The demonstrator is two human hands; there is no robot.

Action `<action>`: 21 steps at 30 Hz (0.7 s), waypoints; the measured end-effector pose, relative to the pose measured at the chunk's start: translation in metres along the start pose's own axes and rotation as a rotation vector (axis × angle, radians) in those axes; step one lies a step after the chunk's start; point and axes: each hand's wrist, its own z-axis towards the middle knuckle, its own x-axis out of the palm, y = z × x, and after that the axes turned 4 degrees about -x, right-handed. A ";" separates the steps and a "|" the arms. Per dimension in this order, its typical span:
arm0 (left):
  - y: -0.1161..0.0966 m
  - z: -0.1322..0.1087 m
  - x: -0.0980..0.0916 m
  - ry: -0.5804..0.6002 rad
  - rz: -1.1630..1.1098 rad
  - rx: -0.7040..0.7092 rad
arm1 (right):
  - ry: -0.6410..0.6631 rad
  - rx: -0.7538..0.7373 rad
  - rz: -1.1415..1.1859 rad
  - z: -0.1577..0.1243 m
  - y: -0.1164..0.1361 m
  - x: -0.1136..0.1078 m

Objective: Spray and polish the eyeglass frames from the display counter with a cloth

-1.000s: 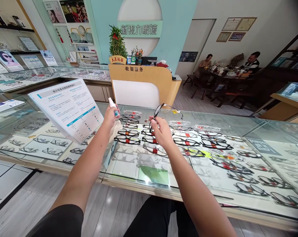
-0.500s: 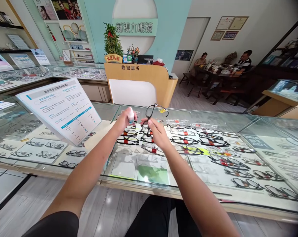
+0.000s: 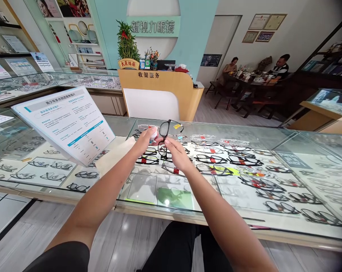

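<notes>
Over the glass display counter (image 3: 171, 206), my left hand (image 3: 144, 140) is closed round a small white spray bottle (image 3: 153, 135), mostly covered by the fingers. My right hand (image 3: 178, 153) pinches a pair of black-framed eyeglasses (image 3: 164, 129) near the bridge. The frame is turned upright, one lens above the other, and a yellow tag hangs on its temple. Bottle and eyeglasses are close together; whether they touch I cannot tell. Below both hands, rows of eyeglasses (image 3: 213, 159) with red tags lie in the case.
A tilted printed sign (image 3: 65, 124) stands on the counter at left, beside a beige cloth or paper (image 3: 115, 155). Beyond is a wooden cashier desk (image 3: 159, 85) with a plant (image 3: 127, 43). Two people sit at a dark table (image 3: 247, 77) at the back right.
My left hand has turned and brought the bottle nearer the eyeglasses. The eyeglasses and right hand have shifted slightly left. The view has moved a little.
</notes>
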 end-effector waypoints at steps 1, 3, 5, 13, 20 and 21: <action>0.000 0.001 -0.001 -0.009 -0.011 0.005 | -0.009 0.006 0.001 0.000 0.000 -0.001; -0.002 0.002 -0.003 -0.033 -0.021 0.009 | -0.051 0.026 0.009 0.001 -0.002 -0.005; -0.004 0.001 -0.004 -0.040 -0.008 0.022 | -0.114 0.048 0.026 0.003 -0.005 -0.009; 0.001 -0.007 0.007 0.073 0.245 0.103 | -0.189 0.082 0.025 0.006 -0.013 -0.016; 0.008 0.022 -0.047 -0.408 0.282 0.118 | -0.225 0.051 0.026 0.004 -0.007 -0.018; 0.012 0.028 -0.058 -0.534 0.317 0.055 | -0.236 0.034 0.036 0.004 -0.006 -0.018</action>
